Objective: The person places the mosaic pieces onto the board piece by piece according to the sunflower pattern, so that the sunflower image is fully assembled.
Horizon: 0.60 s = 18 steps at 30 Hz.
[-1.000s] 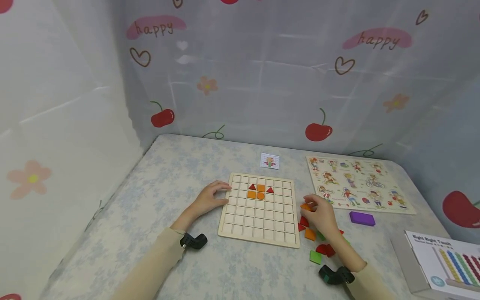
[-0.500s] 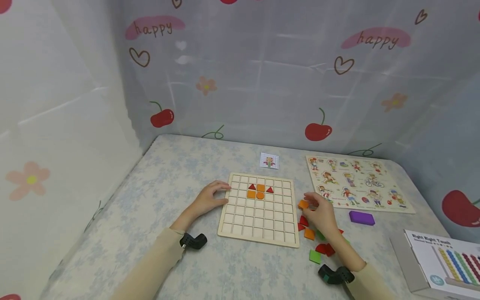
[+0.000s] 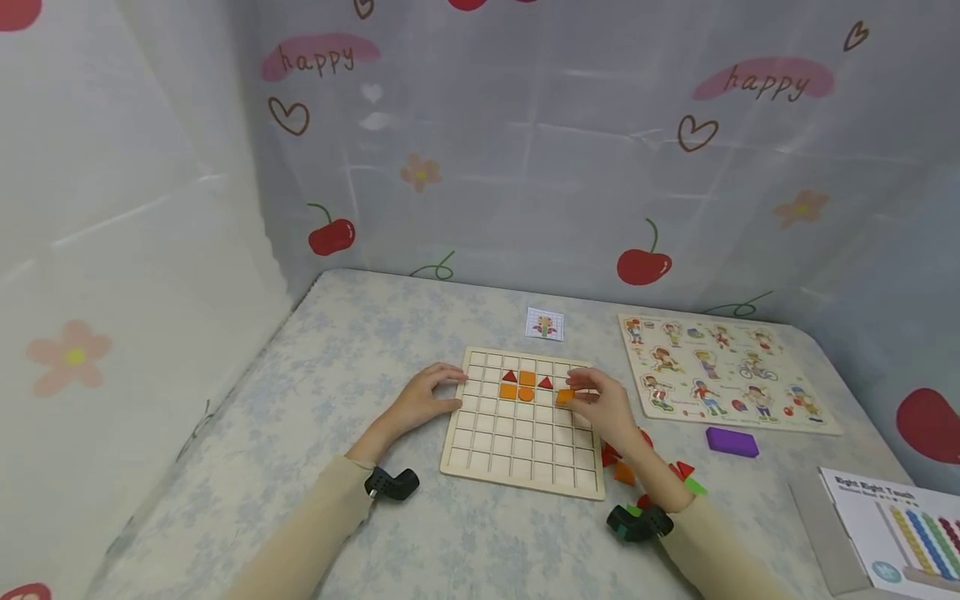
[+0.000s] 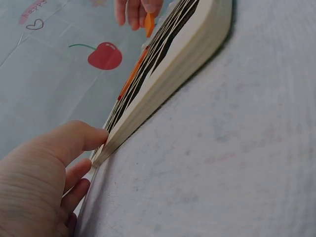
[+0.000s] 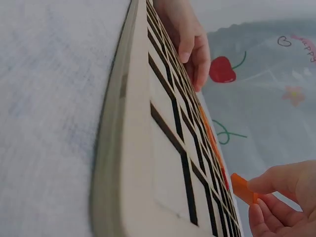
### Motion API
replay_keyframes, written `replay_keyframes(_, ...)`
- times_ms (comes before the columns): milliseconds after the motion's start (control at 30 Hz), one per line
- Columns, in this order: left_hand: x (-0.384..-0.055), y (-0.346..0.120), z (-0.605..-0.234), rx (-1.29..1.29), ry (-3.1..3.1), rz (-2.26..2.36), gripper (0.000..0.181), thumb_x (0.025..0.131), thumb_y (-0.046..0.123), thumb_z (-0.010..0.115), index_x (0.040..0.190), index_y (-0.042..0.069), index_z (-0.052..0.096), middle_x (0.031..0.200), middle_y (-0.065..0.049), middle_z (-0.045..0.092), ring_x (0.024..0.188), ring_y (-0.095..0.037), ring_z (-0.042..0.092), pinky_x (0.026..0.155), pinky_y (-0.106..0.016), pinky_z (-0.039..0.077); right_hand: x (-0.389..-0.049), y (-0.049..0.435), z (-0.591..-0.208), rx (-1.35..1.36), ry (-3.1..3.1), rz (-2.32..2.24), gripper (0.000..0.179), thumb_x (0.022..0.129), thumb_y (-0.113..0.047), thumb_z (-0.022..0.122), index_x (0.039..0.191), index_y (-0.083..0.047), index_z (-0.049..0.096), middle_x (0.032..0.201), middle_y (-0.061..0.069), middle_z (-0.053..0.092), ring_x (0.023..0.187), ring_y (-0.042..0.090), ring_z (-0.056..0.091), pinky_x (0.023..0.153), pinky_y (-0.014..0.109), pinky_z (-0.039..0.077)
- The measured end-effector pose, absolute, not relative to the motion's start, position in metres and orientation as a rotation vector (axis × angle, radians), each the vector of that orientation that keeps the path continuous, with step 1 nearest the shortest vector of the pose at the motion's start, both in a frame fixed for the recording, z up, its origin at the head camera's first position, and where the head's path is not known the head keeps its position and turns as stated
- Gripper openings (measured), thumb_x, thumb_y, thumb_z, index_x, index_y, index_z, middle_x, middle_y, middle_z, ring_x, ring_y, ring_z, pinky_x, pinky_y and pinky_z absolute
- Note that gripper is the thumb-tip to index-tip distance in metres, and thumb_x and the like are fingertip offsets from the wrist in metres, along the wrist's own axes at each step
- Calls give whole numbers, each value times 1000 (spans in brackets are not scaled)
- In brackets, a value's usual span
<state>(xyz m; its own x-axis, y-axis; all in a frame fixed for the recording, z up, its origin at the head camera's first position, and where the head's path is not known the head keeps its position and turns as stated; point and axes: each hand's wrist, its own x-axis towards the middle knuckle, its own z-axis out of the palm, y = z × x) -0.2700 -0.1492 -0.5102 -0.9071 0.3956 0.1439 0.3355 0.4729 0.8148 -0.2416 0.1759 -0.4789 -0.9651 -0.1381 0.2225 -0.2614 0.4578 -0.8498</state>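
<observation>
A wooden grid board (image 3: 480, 437) lies flat on the table. Set in its upper squares are red triangles (image 3: 546, 383), orange squares (image 3: 528, 379) and an orange circle (image 3: 527, 394). My right hand (image 3: 606, 408) pinches an orange square tile (image 5: 243, 188) between thumb and fingers, over the board's right side. The tile is tilted in the right wrist view. At the board's left edge, my left hand (image 3: 424, 395) rests with thumb and fingertips against the rim, fingers loosely extended.
Red, orange and green pieces (image 3: 624, 472) lie right of the board, partly hidden by my right forearm. A small pattern card (image 3: 544, 324) is behind the board. Farther right are a picture puzzle board (image 3: 720, 375), a purple block (image 3: 732, 442) and a white box (image 3: 885, 525).
My right hand has lifted the orange square tile from beside the loose pieces and carried it left over the board. The left hand stays at the board's edge.
</observation>
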Motion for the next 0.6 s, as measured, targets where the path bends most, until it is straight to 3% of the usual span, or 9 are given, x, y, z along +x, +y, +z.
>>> replay_keyframes(233,-270,-150,-512,698,2639,1438,40,87,22,70,125,15,62,135,-6,53,132,-29,45,109,-50,39,-251,160,-489,417,-2604,1643,38,79,10,68,116,5,61,109,24,64,99,35,63,84,28,58)
replay_keyframes(600,-269,-150,-509,697,2647,1441,39,86,20,70,124,15,62,134,-7,54,131,-29,46,108,-50,40,-249,151,-490,460,-2556,1587,31,81,12,63,112,4,64,110,22,65,104,37,62,90,41,55)
